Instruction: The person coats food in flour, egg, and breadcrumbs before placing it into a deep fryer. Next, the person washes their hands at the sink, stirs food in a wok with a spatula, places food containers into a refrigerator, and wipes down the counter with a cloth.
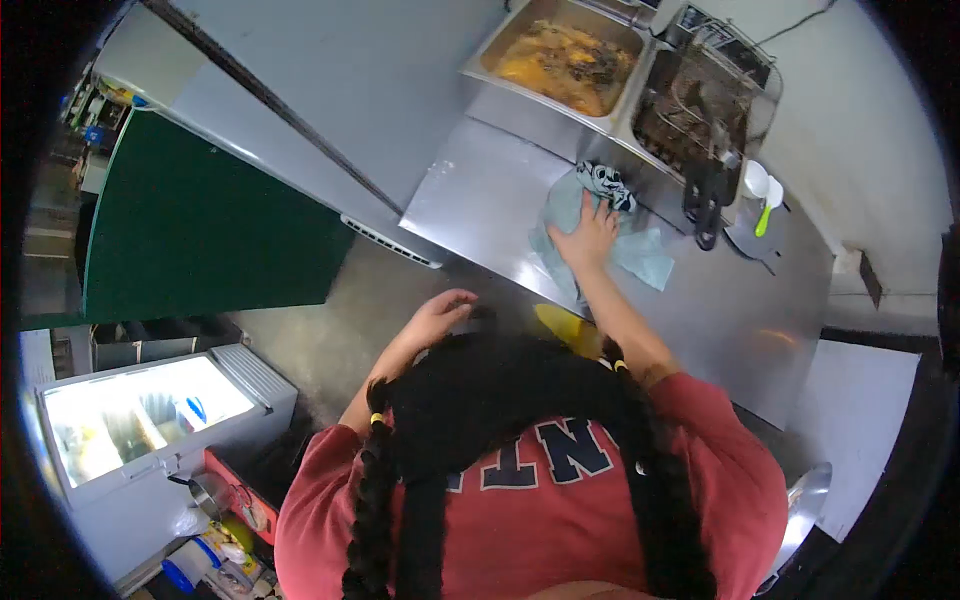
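My right hand lies on a pale blue-green cloth, its fingers spread and pressing it against the steel counter. Just beyond the fingertips, a bunched black-and-white patterned cloth touches the base of the fryer. My left hand hangs in front of my body, off the counter's edge. Its fingers are loosely bent, apart from the thumb, and no object shows in them. Part of a yellow item shows beside my right forearm, mostly hidden by my head covering or hair.
Orange-brown foamy oil fills the fryer's left basin. A wire basket with a black handle sits over the right one. White spoons, one green-handled, lie beside it. A lit glass-topped freezer and a green panel stand at left.
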A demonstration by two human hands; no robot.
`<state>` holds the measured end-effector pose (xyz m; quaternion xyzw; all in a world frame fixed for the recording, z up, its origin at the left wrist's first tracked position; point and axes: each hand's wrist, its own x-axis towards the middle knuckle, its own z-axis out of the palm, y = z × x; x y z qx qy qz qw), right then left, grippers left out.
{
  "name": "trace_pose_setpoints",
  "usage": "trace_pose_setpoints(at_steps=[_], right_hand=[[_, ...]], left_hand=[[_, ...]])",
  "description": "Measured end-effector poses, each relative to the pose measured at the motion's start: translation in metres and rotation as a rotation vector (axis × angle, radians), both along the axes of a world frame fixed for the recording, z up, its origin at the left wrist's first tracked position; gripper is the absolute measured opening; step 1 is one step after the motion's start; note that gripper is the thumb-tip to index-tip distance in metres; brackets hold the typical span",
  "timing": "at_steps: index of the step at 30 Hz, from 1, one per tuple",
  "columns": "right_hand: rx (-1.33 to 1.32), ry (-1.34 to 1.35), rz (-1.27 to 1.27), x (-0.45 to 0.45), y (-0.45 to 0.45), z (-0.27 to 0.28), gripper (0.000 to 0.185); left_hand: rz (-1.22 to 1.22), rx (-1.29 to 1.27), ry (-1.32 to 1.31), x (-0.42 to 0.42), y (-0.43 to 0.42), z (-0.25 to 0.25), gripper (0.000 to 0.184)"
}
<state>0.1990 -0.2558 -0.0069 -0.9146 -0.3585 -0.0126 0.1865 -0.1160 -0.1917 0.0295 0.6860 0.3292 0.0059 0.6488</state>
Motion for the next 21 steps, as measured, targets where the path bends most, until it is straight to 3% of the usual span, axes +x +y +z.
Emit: trace_pose_setpoints(at_steps=[4,6,9,11,12,16,18,21], right_hand=[[0.025,0.118,0.063,-0.032,0.077,0.01,0.092],[0.046,0.037,0.125,-0.047,0.116,0.004,0.084],[-0.03,0.151,0.241,-0.06,0.174,0.016,0.072],[0.14,0.043,0.506,-0.068,0.196,0.018,0.056],[0.139,0.049,0.506,-0.07,0.199,0.011,0.056],[0.005,0.387,1.022,-0.099,0.167,0.003,0.039],[0.06,0.807,1.232,-0.144,0.137,0.029,0.044],[0.196,0.783,1.295,-0.171,0.118,0.105,0.042]], left_hand=[[0.118,-0.16,-0.039,-0.039,0.02,-0.012,0.031],[0.119,-0.149,0.035,-0.058,0.03,-0.028,0.03],[0.159,-0.152,0.056,-0.073,0.042,-0.028,0.03],[0.196,-0.153,0.023,-0.084,0.046,-0.036,0.03],[0.222,-0.142,-0.017,-0.091,0.048,-0.04,0.03],[0.188,-0.118,-0.008,-0.114,0.053,-0.051,0.03],[0.26,-0.298,0.04,-0.124,0.052,-0.061,0.03],[0.26,-0.33,0.182,-0.138,0.055,-0.072,0.034]])
